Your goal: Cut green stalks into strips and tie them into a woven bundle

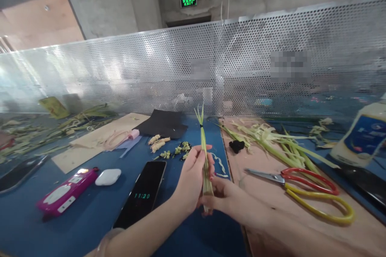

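Note:
A slim bundle of pale green leaf strips stands almost upright between my hands, with a dark tie near its top and loose tips fanning out above. My left hand is closed around its middle. Lower down, my right hand pinches the bundle near its bottom end. To the right, scissors with one red and one yellow handle lie on a wooden board. Behind them is a heap of cut green strips, beside a small black clump.
On the blue table lie a phone, a white earphone case, a magenta device, and small green pieces. Black paper lies behind. A white bottle stands far right. A perforated metal screen closes off the back.

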{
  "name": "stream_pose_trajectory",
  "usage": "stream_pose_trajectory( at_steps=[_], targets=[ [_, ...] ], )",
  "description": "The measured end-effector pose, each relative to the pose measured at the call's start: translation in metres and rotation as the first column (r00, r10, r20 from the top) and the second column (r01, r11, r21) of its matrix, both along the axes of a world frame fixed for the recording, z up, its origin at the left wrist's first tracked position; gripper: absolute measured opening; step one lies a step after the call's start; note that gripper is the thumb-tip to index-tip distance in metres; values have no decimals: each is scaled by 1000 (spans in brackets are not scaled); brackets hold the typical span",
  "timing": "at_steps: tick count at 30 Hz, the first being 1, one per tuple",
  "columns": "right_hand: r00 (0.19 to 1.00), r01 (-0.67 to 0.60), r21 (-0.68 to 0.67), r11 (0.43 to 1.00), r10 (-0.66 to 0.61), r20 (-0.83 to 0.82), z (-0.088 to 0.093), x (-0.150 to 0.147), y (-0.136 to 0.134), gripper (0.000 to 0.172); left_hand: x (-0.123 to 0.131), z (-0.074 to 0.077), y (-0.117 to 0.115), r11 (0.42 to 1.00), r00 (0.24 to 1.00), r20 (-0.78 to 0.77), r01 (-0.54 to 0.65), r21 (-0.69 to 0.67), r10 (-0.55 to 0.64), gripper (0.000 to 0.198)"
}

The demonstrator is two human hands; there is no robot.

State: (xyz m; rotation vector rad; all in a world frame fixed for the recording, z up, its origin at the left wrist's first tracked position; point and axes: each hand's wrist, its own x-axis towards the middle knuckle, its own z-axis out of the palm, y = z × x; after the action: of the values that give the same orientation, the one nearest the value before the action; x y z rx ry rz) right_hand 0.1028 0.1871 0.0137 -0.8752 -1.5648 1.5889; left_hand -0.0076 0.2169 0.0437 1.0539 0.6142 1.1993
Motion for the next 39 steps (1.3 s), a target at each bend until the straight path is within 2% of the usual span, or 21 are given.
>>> stream_pose_trajectory(
  at_steps=[9,15,21,24,27,30,32,33,34,35,36,38,39],
  targets=[
    [991,55,59,997,-61,115,0,-4,-7,22,1,3,-4,1000,997,-72,-6,0,6,23],
    [985,68,56,996,-76,158,-1,-3,-7,23,0,8,-4,994,974,-218,80,71,-62,27],
    [983,75,64,995,-84,161,-2,-5,-8,25,0,9,-5,990,944,-324,95,104,-56,19],
    [985,73,54,996,-81,154,0,-6,-10,22,0,8,-5,989,942,-328,104,100,-66,18],
    [994,90,28,996,-91,64,3,-4,-10,12,-1,6,-3,989,953,-295,108,101,-74,17],
    [974,224,90,970,-219,-64,4,2,-6,10,-2,4,0,984,973,-178,161,75,-145,17],
    [930,364,230,902,-341,-136,7,9,-2,20,-3,3,0,972,970,-88,231,33,-227,18],
    [899,438,323,839,-403,-174,11,14,0,26,-3,2,0,964,963,-59,265,14,-264,18],
    [866,499,423,757,-458,-201,15,19,1,31,-3,2,0,955,955,-43,295,-3,-295,18],
    [821,556,521,648,-525,-224,22,24,2,33,-4,2,-1,946,946,-39,322,-14,-323,19],
    [781,574,618,538,-587,-214,29,28,2,32,-4,1,-2,937,936,-43,349,-21,-350,21],
    [706,501,786,363,-697,-127,46,36,2,29,-4,1,-5,916,914,-67,400,-22,-401,23],
    [673,461,834,303,-732,-106,54,39,1,27,-4,1,-6,905,901,-85,424,-19,-424,24]
  ],
)
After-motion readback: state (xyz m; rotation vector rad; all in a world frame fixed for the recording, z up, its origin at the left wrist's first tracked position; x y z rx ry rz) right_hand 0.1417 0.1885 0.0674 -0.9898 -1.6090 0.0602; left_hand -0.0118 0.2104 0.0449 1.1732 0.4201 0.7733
